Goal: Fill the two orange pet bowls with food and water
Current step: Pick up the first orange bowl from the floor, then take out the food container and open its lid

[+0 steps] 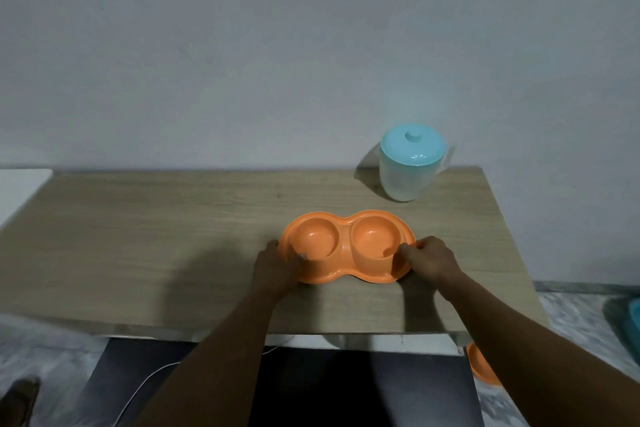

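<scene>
An orange double pet bowl (346,246) lies flat on the wooden table (173,236), right of the middle. Both round wells look empty. My left hand (277,267) grips its left end, thumb over the rim. My right hand (431,258) grips its right end in the same way. A translucent pitcher with a light blue lid (410,163) stands upright at the table's back right, behind the bowl and apart from it.
A grey wall runs right behind the table. A second orange dish (481,366) lies on the floor under the table's front right corner. A white cable (145,388) trails below the front edge. A white surface (20,191) adjoins the table's left.
</scene>
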Tool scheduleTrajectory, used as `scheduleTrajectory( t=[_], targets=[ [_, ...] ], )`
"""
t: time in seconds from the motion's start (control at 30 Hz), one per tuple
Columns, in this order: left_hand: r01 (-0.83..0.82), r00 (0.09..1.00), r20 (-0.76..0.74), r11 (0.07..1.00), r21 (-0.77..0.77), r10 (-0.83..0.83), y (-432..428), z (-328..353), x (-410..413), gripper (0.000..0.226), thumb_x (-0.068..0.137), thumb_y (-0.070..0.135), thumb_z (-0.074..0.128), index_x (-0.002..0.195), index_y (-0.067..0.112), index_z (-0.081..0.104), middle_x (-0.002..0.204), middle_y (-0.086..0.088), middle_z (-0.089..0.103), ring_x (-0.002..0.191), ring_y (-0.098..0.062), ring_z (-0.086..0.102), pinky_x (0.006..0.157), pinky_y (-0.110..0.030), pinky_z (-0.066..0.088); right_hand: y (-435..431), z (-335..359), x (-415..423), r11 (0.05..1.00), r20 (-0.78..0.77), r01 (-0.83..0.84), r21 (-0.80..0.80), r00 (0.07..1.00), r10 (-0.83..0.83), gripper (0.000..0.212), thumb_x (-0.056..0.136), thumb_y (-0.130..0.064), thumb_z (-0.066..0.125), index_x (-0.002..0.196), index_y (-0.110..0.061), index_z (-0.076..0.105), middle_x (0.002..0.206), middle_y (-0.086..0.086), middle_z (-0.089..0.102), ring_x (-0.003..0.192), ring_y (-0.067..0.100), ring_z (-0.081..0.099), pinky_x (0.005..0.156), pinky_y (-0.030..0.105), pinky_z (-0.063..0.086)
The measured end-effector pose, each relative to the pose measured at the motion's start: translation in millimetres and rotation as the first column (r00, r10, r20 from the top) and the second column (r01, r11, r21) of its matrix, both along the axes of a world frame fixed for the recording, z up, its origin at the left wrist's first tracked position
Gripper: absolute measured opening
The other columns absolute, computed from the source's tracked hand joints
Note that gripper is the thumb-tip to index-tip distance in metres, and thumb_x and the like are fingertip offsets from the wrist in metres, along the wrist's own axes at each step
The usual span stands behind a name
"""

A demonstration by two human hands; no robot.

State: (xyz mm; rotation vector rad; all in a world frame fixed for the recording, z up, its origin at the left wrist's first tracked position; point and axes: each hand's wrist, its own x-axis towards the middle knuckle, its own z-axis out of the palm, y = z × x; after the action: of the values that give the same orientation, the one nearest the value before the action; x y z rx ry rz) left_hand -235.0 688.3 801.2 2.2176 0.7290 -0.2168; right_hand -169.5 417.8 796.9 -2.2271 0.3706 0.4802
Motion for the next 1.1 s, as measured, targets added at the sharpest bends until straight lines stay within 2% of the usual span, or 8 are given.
scheduleTrajectory(
  t=[0.1, 0.2, 0.37, 0.47, 0.6, 0.7, 0.83, 1.1],
  targets=[
    [0.016, 1.000, 0.012, 0.999, 0.052, -0.017, 0, 10, -10, 0.076, 0.088, 0.041, 0.069, 0.147, 0.006, 0.036, 0.142, -0.022, 0.046, 0.128, -0.036, 0.050, 0.100, -0.036, 0.041, -2, 12, -19, 1.000, 0.046, 0.020, -0.011, 0.999, -0.019, 0.043, 0.092, -0.034, 0.065, 0.114, 0.002, 0.059, 0.108, 0.017, 0.064, 0.098, 0.031, 0.061, 0.083, 0.040, 0.048],
    [0.066, 0.995, 0.075, 0.995, 0.079, -0.072, -7, 21, -29, 0.069, 0.086, 0.034, 0.070, 0.143, 0.006, 0.042, 0.136, -0.023, 0.051, 0.123, -0.038, 0.053, 0.099, -0.039, 0.043, -10, 22, -52, 0.999, 0.112, 0.025, -0.026, 0.994, -0.022, 0.051, 0.092, -0.034, 0.066, 0.130, -0.002, 0.055, 0.127, 0.019, 0.061, 0.118, 0.035, 0.057, 0.092, 0.038, 0.045],
    [0.168, 0.971, 0.159, 0.982, 0.092, -0.181, -34, 28, -88, 0.062, 0.088, 0.035, 0.066, 0.141, 0.012, 0.045, 0.128, -0.016, 0.057, 0.118, -0.031, 0.058, 0.096, -0.038, 0.047, -30, 29, -132, 1.000, 0.158, 0.019, 0.018, 0.987, -0.022, 0.019, 0.090, -0.030, 0.065, 0.095, -0.011, 0.068, 0.096, 0.006, 0.070, 0.094, 0.026, 0.065, 0.082, 0.038, 0.053],
    [0.208, 0.969, 0.139, 0.978, -0.012, -0.204, -54, 22, -127, 0.044, 0.089, 0.034, 0.065, 0.128, 0.016, 0.057, 0.109, -0.007, 0.066, 0.102, -0.024, 0.063, 0.084, -0.031, 0.049, -42, 21, -179, 1.000, 0.139, 0.004, -0.007, 0.990, -0.003, 0.021, 0.089, -0.025, 0.062, 0.081, -0.007, 0.068, 0.077, 0.009, 0.071, 0.081, 0.028, 0.068, 0.077, 0.042, 0.055],
    [0.287, 0.958, 0.018, 0.952, -0.101, -0.287, -82, -8, -170, 0.024, 0.089, 0.028, 0.067, 0.106, 0.012, 0.068, 0.091, -0.001, 0.066, 0.099, -0.021, 0.065, 0.089, -0.028, 0.049, -64, -3, -226, 1.000, 0.050, 0.023, -0.018, 0.998, -0.023, 0.020, 0.090, -0.025, 0.063, 0.082, -0.009, 0.069, 0.075, 0.006, 0.068, 0.082, 0.027, 0.066, 0.075, 0.035, 0.052],
    [0.299, 0.949, -0.058, 0.943, -0.146, -0.309, -108, -43, -183, 0.035, 0.089, 0.031, 0.069, 0.118, 0.013, 0.064, 0.102, -0.007, 0.069, 0.110, -0.025, 0.063, 0.098, -0.028, 0.046, -82, -29, -237, 0.998, -0.005, 0.056, -0.008, 0.998, -0.056, 0.016, 0.091, -0.026, 0.064, 0.089, -0.011, 0.070, 0.082, 0.002, 0.068, 0.087, 0.024, 0.063, 0.075, 0.030, 0.043],
    [0.296, 0.950, -0.080, 0.953, -0.067, -0.301, -141, -84, -167, 0.043, 0.093, 0.037, 0.063, 0.128, 0.010, 0.061, 0.130, -0.005, 0.063, 0.127, -0.021, 0.053, 0.101, -0.023, 0.033, -99, -70, -222, 0.991, -0.030, 0.116, 0.059, 0.993, -0.115, 0.018, 0.092, -0.025, 0.066, 0.098, -0.008, 0.070, 0.094, 0.007, 0.071, 0.088, 0.022, 0.062, 0.080, 0.033, 0.047],
    [-0.010, 1.000, -0.026, 0.986, -0.168, 0.006, -183, -194, -76, 0.059, 0.093, 0.037, 0.064, 0.141, 0.007, 0.046, 0.141, -0.011, 0.052, 0.131, -0.031, 0.049, 0.103, -0.031, 0.039, -106, -180, -111, 0.989, 0.065, 0.139, 0.053, 0.988, -0.142, 0.012, 0.091, -0.031, 0.064, 0.094, -0.019, 0.061, 0.090, 0.006, 0.064, 0.091, 0.024, 0.056, 0.081, 0.033, 0.044]
  ],
)
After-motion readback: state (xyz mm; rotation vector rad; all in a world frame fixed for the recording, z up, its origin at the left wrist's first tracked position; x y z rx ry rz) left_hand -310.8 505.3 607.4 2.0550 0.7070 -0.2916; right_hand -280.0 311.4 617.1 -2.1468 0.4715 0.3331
